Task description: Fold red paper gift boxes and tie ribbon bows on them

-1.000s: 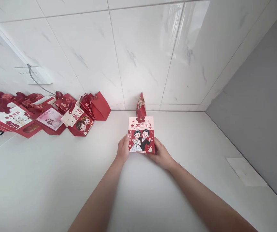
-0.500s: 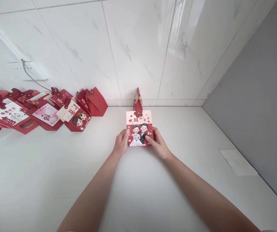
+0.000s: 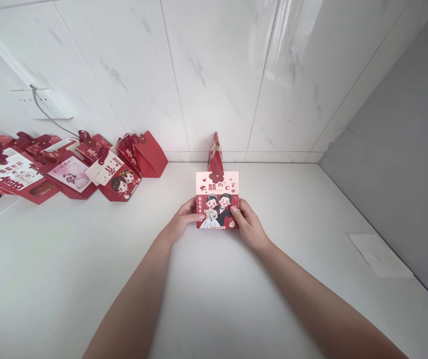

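Between left grip (image 3: 182, 219) and right grip (image 3: 250, 224), box (image 3: 217, 203)

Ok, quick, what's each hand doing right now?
Left hand: closed, holding the left edge of the flat-fronted red-and-pink paper box printed with a cartoon couple.
Right hand: closed, holding that box's right edge.

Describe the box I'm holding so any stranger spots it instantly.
Find the white counter; look right of the clustered red boxes. The pink-topped box, between the left hand and right hand, shows a cartoon couple; unlike its neighbours, it alone is held.
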`<move>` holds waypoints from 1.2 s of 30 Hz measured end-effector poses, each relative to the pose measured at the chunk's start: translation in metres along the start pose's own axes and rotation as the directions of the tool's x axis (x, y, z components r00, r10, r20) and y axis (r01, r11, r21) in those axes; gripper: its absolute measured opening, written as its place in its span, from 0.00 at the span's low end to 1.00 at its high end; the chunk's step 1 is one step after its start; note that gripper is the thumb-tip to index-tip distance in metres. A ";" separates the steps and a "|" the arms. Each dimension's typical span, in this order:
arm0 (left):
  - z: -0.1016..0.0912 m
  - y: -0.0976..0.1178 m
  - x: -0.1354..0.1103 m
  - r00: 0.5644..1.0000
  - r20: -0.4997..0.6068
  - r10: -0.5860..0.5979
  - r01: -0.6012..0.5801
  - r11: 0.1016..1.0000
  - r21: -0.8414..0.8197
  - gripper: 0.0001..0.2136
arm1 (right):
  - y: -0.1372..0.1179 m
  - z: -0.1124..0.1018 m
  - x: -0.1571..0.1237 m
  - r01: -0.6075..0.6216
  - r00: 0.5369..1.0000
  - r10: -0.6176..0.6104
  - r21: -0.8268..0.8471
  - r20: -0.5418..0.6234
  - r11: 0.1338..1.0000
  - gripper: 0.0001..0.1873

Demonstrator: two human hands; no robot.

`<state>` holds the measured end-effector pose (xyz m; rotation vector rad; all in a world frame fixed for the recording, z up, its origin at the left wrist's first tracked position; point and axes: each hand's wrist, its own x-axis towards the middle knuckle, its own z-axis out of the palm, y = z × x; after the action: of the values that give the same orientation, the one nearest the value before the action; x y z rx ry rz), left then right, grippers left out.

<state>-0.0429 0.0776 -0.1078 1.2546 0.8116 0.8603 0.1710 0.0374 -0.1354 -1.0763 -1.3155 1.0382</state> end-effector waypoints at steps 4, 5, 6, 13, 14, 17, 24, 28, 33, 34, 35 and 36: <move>-0.005 0.002 0.001 0.997 0.078 -0.021 0.021 1.000 0.003 0.30 | 0.002 -0.001 0.002 -0.059 0.997 0.057 0.060 0.048 0.996 0.18; -0.006 0.003 0.001 0.993 0.110 -0.030 0.030 1.000 0.003 0.32 | 0.002 -0.001 0.002 -0.083 0.995 0.078 0.079 0.055 0.993 0.18; -0.008 0.004 0.001 0.990 0.135 -0.038 0.038 0.999 0.004 0.33 | 0.002 -0.002 0.002 -0.102 0.994 0.097 0.092 0.059 0.991 0.19; -0.014 0.001 0.006 0.990 0.134 -0.047 0.052 0.998 -0.032 0.34 | 0.001 -0.003 0.002 -0.155 0.987 0.147 0.146 0.065 0.977 0.19; -0.013 0.001 0.006 0.991 0.126 -0.050 0.054 0.998 -0.032 0.34 | 0.001 -0.003 0.002 -0.161 0.986 0.152 0.153 0.066 0.975 0.19; -0.010 0.002 0.006 0.995 0.078 -0.061 0.063 0.998 -0.022 0.30 | 0.000 -0.003 0.002 -0.168 0.985 0.161 0.154 0.059 0.974 0.19; -0.006 0.000 0.007 0.998 -0.014 -0.058 0.056 0.991 -0.120 0.16 | 0.000 -0.001 0.001 -0.115 0.990 0.109 0.062 0.090 0.991 0.21; -0.007 -0.001 0.007 0.998 -0.023 -0.055 0.050 0.984 -0.173 0.14 | 0.002 -0.003 0.002 -0.068 0.985 0.063 0.022 0.163 0.997 0.23; -0.009 -0.002 0.008 0.999 0.005 -0.047 0.047 0.985 -0.166 0.15 | 0.005 -0.007 0.004 -0.026 0.977 0.016 0.043 0.212 0.999 0.14; -0.010 -0.002 0.008 0.999 0.010 -0.048 0.049 0.985 -0.163 0.15 | 0.005 -0.007 0.004 -0.029 0.976 0.018 0.051 0.217 0.998 0.14; -0.011 -0.003 0.008 0.999 0.016 -0.049 0.051 0.986 -0.159 0.15 | 0.005 -0.008 0.004 -0.031 0.975 0.019 0.054 0.221 0.998 0.13; -0.012 -0.003 0.007 0.999 0.023 -0.049 0.052 0.987 -0.152 0.14 | 0.005 -0.008 0.004 -0.031 0.975 0.018 0.051 0.222 0.998 0.13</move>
<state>-0.0499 0.0892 -0.1129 1.1018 0.7442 0.8524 0.1789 0.0427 -0.1389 -0.9586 -1.4447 1.2334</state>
